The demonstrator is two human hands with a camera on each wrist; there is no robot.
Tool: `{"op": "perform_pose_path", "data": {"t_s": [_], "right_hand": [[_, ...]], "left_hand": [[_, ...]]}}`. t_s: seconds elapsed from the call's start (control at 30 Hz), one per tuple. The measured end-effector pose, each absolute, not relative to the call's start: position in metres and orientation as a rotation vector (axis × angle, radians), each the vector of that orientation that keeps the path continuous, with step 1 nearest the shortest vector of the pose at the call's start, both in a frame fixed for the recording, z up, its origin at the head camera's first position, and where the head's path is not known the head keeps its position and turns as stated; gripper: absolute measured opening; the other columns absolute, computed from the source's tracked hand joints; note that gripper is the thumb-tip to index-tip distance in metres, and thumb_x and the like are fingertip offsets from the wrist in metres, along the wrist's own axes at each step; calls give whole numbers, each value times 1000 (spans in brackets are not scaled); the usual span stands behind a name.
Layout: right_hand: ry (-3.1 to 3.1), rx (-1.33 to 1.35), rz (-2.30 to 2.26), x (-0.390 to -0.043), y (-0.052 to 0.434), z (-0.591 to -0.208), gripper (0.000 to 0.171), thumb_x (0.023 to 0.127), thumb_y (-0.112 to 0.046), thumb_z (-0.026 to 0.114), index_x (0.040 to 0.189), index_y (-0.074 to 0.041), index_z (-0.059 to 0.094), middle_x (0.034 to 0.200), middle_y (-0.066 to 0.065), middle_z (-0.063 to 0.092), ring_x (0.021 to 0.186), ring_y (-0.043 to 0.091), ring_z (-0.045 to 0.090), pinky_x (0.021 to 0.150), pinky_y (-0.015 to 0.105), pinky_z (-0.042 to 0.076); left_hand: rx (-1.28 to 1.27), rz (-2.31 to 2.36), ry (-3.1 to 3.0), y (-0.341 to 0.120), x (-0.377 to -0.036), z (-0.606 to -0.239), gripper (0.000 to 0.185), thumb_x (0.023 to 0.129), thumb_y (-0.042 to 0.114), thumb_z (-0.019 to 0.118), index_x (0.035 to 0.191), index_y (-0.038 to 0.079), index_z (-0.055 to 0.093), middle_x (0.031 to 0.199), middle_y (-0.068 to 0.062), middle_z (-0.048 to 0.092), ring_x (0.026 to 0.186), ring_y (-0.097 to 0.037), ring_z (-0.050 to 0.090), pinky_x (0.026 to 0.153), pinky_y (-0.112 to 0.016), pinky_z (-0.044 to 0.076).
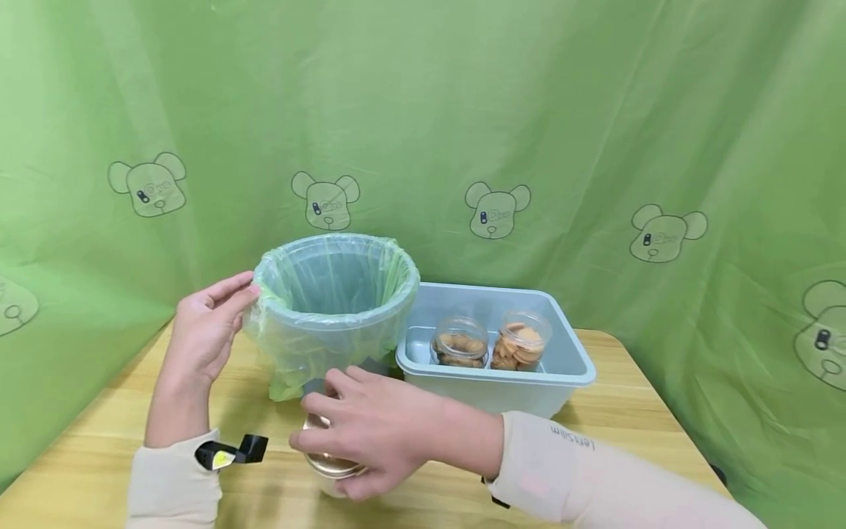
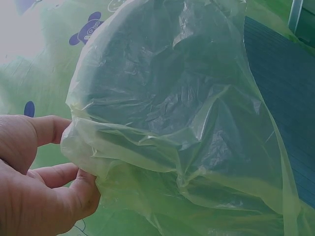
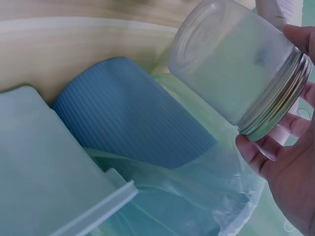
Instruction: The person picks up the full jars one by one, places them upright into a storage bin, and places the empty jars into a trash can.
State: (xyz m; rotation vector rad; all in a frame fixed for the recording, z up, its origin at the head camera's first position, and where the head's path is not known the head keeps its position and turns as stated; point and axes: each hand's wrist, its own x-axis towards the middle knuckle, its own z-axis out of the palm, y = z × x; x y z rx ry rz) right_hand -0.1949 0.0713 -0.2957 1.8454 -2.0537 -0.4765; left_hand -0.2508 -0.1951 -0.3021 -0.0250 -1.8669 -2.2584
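Note:
A light blue trash bin (image 1: 330, 317) stands lined with a thin green plastic bag (image 1: 284, 353) folded over its rim. At the rim's left side my left hand (image 1: 201, 334) pinches the bag's edge between thumb and fingers, as the left wrist view also shows on the bag (image 2: 182, 132). In front of the bin my right hand (image 1: 377, 430) holds a clear jar (image 3: 226, 59) from above, fingers around its gold screw lid (image 3: 278, 98). No contents show inside this jar. The palm hides much of it in the head view.
Right of the bin sits a light blue plastic basket (image 1: 496, 376) holding a jar of brown snacks (image 1: 459, 347) and a jar of orange-tan chips (image 1: 521, 345). All stand on a wooden table (image 1: 628, 411). A green curtain (image 1: 423, 110) hangs behind.

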Motion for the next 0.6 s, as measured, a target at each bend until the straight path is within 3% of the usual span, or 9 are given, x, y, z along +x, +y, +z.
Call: {"op": "perform_pose_path", "data": {"t_s": [0.2,0.6], "right_hand": [[-2009,1845,-524,-190,68,-283,57,90,-63,53,136,-31,54,120,-4,53,102,21,49,78,30,42],[-1954,1821,-585,-182,58,-257,63,89,-63,53,143,-30,53,122,-5,53,96,21,48,76,32,42]], "left_hand": [[-34,-2263,-1865,-196,-250,-302,67,96,20,75,150,-5,45,124,4,60,104,-6,53,73,-12,48],[-54,-2286,-1816,-196,-252,-304,65,95,16,75,148,-7,46,119,3,63,89,-5,51,67,-12,46]]}}
